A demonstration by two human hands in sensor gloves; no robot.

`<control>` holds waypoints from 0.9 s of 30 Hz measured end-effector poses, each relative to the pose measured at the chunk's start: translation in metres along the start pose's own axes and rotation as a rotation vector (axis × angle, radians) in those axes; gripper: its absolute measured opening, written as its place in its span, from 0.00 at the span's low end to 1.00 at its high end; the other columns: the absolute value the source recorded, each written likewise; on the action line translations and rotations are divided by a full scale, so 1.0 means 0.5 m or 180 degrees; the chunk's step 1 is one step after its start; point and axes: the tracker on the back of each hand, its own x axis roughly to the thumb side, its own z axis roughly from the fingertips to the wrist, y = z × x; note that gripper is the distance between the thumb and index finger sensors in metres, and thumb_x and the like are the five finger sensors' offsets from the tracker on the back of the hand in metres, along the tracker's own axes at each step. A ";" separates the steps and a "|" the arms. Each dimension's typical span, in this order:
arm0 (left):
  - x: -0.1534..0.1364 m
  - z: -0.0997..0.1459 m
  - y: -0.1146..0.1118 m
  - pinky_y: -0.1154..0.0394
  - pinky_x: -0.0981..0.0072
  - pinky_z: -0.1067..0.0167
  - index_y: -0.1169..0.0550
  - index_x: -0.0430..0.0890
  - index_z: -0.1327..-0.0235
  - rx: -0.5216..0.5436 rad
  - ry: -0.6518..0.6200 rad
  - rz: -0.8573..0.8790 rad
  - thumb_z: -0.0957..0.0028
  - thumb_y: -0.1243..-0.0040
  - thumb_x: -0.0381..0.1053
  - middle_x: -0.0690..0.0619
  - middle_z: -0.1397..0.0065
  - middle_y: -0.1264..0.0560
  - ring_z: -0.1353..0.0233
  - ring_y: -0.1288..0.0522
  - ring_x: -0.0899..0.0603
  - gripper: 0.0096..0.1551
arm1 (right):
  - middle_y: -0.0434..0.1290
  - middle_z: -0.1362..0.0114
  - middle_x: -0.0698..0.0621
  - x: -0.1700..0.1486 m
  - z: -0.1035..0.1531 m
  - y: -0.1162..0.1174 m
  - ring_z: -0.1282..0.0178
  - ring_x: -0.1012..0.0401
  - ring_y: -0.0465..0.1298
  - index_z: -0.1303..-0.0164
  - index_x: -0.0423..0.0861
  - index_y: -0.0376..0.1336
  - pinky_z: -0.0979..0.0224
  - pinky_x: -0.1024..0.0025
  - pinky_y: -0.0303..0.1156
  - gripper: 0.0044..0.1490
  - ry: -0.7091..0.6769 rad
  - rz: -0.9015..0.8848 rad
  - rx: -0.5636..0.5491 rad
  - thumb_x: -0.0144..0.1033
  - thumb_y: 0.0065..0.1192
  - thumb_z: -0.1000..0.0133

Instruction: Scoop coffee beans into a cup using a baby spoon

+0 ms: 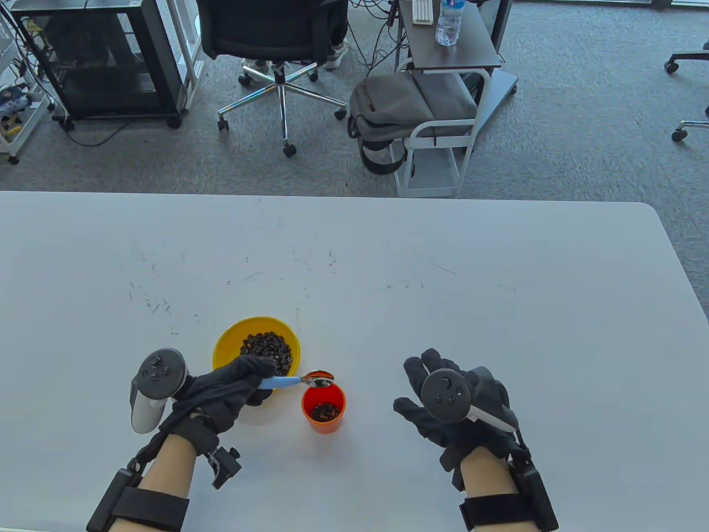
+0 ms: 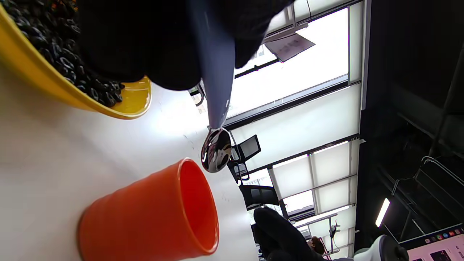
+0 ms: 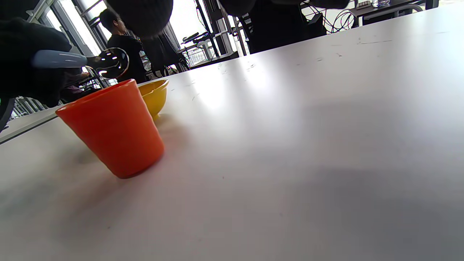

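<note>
Yellow bowl of dark brown beans, orange cup, spoon with pale blue handle and shiny silver bowl, black gloves, white table

a white table, marked with faint scuffs, is seen. a yellow bowl of beans and an orange cup are set on it, just beside each other, near its front edge.
</note>
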 end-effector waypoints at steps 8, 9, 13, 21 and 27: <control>-0.022 0.028 0.065 0.21 0.41 0.41 0.25 0.34 0.31 0.0922 0.0026 -0.0256 0.38 0.46 0.35 0.28 0.28 0.33 0.38 0.22 0.29 0.22 | 0.42 0.17 0.25 0.001 0.001 0.000 0.25 0.26 0.49 0.17 0.34 0.43 0.27 0.27 0.51 0.50 -0.0016 0.0004 -0.0031 0.58 0.48 0.34; -0.026 0.031 0.072 0.22 0.41 0.41 0.25 0.34 0.31 0.1006 0.0047 -0.0254 0.38 0.46 0.35 0.28 0.28 0.33 0.38 0.22 0.29 0.22 | 0.42 0.17 0.25 0.001 0.001 0.000 0.25 0.26 0.49 0.17 0.34 0.43 0.27 0.27 0.51 0.50 -0.0017 0.0005 -0.0034 0.58 0.48 0.34; -0.053 0.046 0.099 0.22 0.40 0.40 0.25 0.34 0.31 0.1369 0.0215 -0.0422 0.38 0.46 0.35 0.28 0.27 0.34 0.37 0.23 0.29 0.22 | 0.41 0.17 0.25 -0.001 0.002 -0.002 0.25 0.26 0.49 0.17 0.34 0.43 0.27 0.27 0.50 0.50 -0.0012 0.0039 -0.0072 0.58 0.48 0.34; -0.086 0.051 0.110 0.23 0.40 0.39 0.26 0.35 0.31 0.1524 0.0465 -0.0829 0.38 0.46 0.35 0.29 0.27 0.35 0.36 0.24 0.29 0.22 | 0.41 0.17 0.24 -0.003 0.009 -0.014 0.25 0.26 0.47 0.17 0.35 0.41 0.28 0.27 0.50 0.51 0.0009 0.0150 -0.0282 0.58 0.48 0.35; -0.095 0.049 0.107 0.23 0.40 0.38 0.25 0.35 0.31 0.1450 0.0556 -0.0962 0.38 0.46 0.35 0.29 0.26 0.35 0.36 0.24 0.29 0.22 | 0.39 0.17 0.24 0.000 0.015 -0.020 0.25 0.25 0.46 0.17 0.35 0.39 0.28 0.26 0.49 0.52 0.0012 0.0325 -0.0491 0.59 0.49 0.35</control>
